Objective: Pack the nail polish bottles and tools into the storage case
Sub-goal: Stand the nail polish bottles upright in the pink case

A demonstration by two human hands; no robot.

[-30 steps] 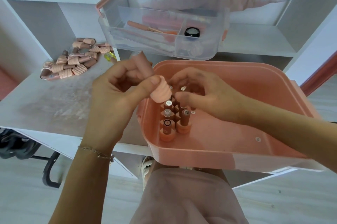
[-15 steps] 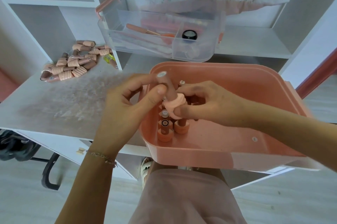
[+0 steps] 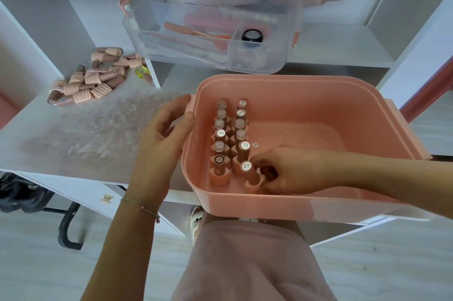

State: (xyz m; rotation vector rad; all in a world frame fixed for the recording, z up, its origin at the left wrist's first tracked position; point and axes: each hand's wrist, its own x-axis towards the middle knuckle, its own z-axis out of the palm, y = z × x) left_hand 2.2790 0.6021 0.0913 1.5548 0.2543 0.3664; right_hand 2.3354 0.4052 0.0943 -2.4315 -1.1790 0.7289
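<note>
Inside the pink storage case (image 3: 318,102), the right hand (image 3: 291,170) pinches the nearest nail polish bottle (image 3: 251,175) at the front of two upright rows. The left hand (image 3: 166,138) rests loosely curled, empty, against the case's left wall; loose bottles (image 3: 90,80) lie on the worktop (image 3: 73,134) far left of the case.

Two rows of bottles (image 3: 230,138) inside storage case (image 3: 318,94), loose bottle heap (image 3: 93,80) far left, tray (image 3: 210,38) behind.

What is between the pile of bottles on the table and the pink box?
Nothing visible blocks the way. The pile of bottles lies on bare table left of the pink box. Only the left hand, by the box's left rim, is between them.
</note>
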